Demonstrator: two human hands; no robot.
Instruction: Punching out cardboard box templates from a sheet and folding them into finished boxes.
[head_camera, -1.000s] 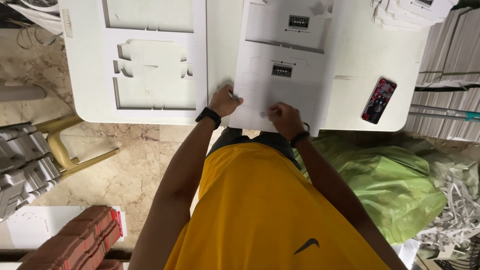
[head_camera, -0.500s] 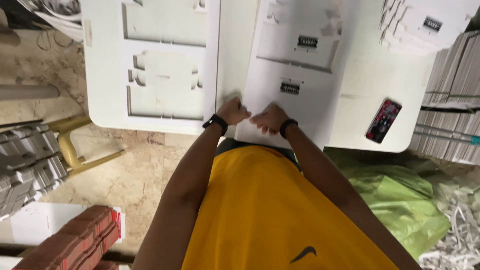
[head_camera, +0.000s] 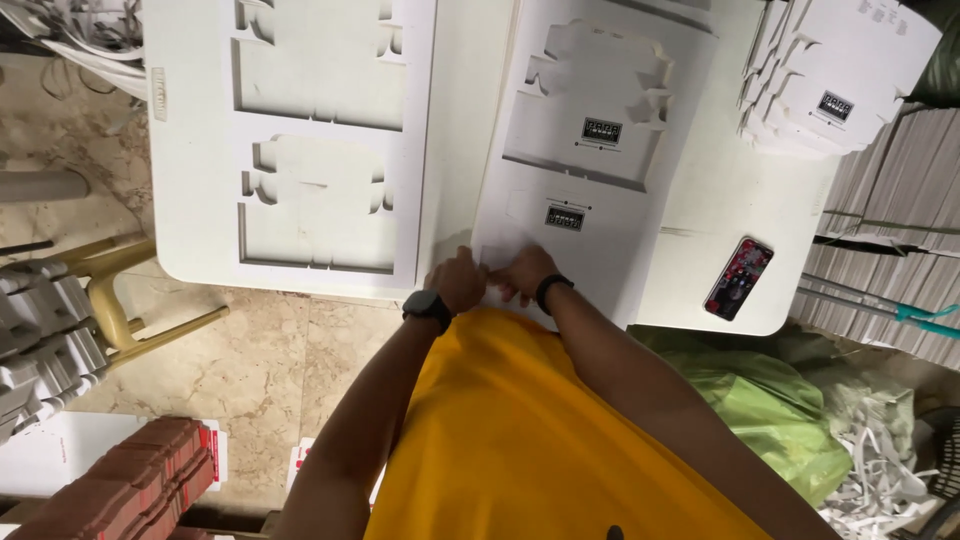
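Head view: both hands meet at the near edge of a white die-cut cardboard sheet (head_camera: 590, 200) lying on the white table (head_camera: 470, 130). The left hand (head_camera: 458, 282), with a black watch at the wrist, and the right hand (head_camera: 525, 275), with a black band, have fingers curled onto the sheet's near edge; how firmly they pinch cannot be told. A punched-out sheet (head_camera: 325, 130) lies to the left, a stack of cut blanks (head_camera: 835, 70) far right, a phone (head_camera: 739, 278) near the right table edge.
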